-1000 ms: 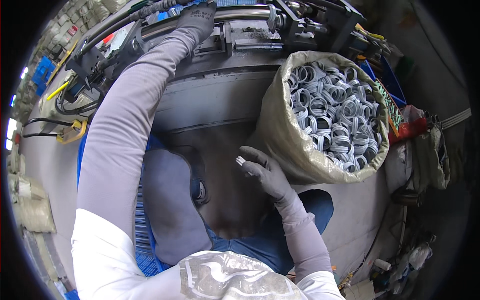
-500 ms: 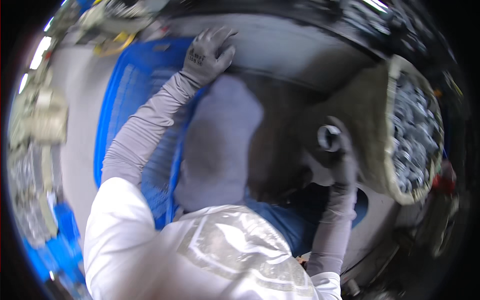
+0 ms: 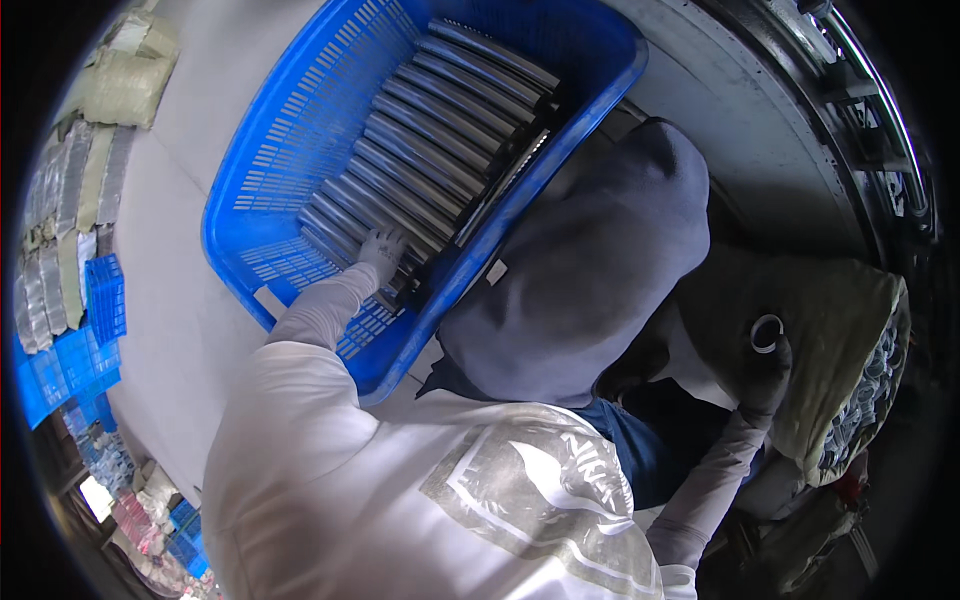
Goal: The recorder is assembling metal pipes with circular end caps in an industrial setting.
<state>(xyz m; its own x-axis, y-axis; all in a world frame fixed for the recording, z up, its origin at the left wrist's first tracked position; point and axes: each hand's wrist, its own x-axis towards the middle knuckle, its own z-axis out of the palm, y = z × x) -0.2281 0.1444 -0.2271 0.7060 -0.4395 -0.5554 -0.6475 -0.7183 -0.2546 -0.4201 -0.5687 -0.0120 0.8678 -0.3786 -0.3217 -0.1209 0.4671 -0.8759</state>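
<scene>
Shifted since the earlier frame: left hand (image 3: 380, 252) down inside the blue basket (image 3: 430, 325) now, no longer up over its far right corner, and the whole view swung round to the left. Okay, left to right. Seeing a packed row of shiny metal tubes (image 3: 428, 152) lying crosswise in the basket, from near its far edge down toward the near one. Nothing visibly fitted on any of them, none lifted clear, so would call that side barely started, with plenty left. Left hand at the near end of the row, toward the basket's right long edge, fingers a bit bent over the last tubes. Can't tell gripping from just touching at this angle. Past that right edge, right hand (image 3: 768, 382) in front of the sack (image 3: 835, 295), closed in a pinch on a single pale ring (image 3: 766, 350), well apart from the tubes. Done so far, by the looks of it: one ring in hand, not on any tube. Left over: loads more rings (image 3: 862, 400), loose in the sack's mouth at its right edge.
</scene>
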